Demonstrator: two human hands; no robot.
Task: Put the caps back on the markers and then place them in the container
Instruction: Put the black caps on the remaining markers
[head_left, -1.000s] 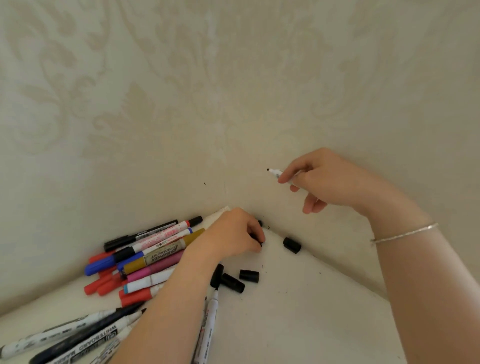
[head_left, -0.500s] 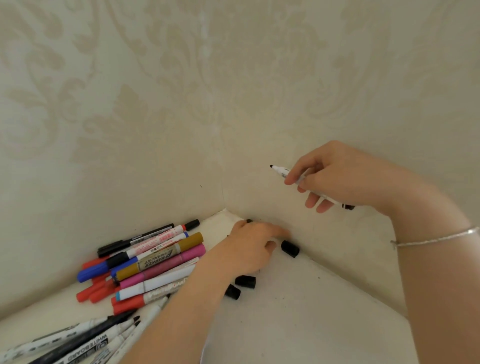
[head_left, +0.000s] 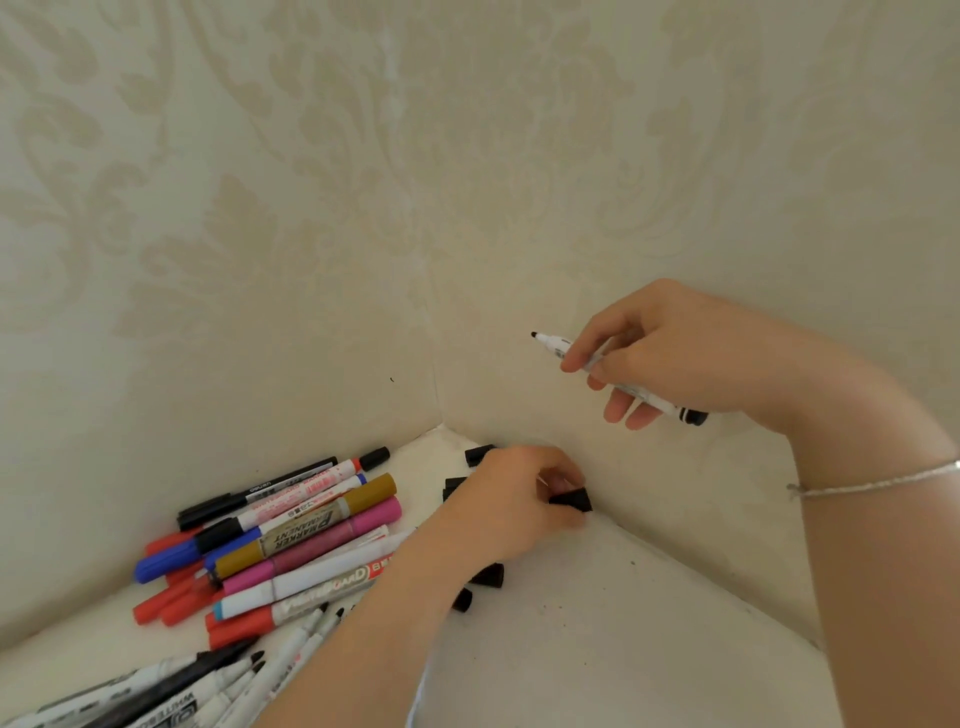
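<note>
The uncapped marker (head_left: 618, 376), tip bare and pointing left, is gripped in the right hand (head_left: 675, 358) above the table's far corner. Below it, the left hand (head_left: 514, 499) pinches a black cap (head_left: 571, 501) against the table's right edge. Capping should go best with the cap's open end turned toward the tip, aligned, then pressed until seated. No container is in view.

Head-worn wide view, angled down, close over tabletop (head_left: 597, 649) corner
</note>
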